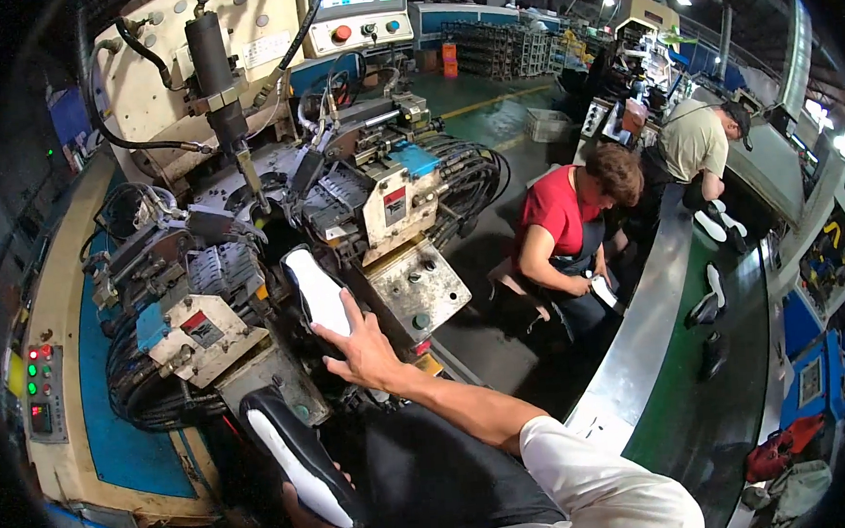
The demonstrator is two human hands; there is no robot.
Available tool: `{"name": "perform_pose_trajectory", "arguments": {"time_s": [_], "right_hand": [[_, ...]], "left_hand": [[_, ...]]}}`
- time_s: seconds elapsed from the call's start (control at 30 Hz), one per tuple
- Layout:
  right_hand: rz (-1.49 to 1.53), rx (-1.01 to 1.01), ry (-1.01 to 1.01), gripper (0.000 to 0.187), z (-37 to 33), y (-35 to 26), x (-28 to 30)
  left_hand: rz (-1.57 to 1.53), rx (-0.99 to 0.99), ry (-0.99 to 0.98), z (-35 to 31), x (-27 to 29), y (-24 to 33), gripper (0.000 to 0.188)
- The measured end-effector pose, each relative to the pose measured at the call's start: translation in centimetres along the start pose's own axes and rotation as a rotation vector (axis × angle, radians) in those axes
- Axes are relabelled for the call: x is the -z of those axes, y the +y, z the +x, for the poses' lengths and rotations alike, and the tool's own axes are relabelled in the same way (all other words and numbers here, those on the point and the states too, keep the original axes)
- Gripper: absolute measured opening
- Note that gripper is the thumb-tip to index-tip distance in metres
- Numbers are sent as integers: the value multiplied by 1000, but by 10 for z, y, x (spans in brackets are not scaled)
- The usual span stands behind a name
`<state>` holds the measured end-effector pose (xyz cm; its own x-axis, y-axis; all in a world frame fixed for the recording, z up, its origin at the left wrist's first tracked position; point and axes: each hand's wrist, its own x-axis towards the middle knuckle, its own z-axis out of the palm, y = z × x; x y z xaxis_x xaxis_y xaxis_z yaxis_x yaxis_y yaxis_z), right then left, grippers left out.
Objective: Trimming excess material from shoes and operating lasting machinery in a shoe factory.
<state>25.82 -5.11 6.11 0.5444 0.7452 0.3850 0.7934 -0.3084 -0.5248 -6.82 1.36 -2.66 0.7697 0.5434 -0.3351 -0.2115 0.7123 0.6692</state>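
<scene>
At the lower left, my left hand (346, 476) grips a black shoe upper (299, 455) with a white underside turned up. Most of that hand is hidden behind the upper; only fingertips show at its edge. A second black shoe upper (316, 288), also with its white underside up, lies tilted at the mouth of the machine (273, 191). Over its near end reaches my right hand (362, 353), fingers spread, the fingertips touching the white surface. The hand does not wrap round this upper.
Clamp units with metal plates (420, 298) and hoses flank the machine's mouth. A control panel (43, 394) with lit buttons stands left. Two people work to the right, one in a red shirt (552, 203), beside a green conveyor (681, 384) carrying several shoe uppers. A crate (549, 124) sits behind.
</scene>
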Motion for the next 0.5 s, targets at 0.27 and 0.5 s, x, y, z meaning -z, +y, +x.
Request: {"name": "perform_pose_trajectory", "arguments": {"time_s": [0.27,0.5], "right_hand": [[-441,278,-40,79,3,1,24],[-502,304,-76,77,31,-3,20]], "left_hand": [[-97,108,-113,-27,17,-27,118],[-220,188,136,-20,-10,-53,97]]}}
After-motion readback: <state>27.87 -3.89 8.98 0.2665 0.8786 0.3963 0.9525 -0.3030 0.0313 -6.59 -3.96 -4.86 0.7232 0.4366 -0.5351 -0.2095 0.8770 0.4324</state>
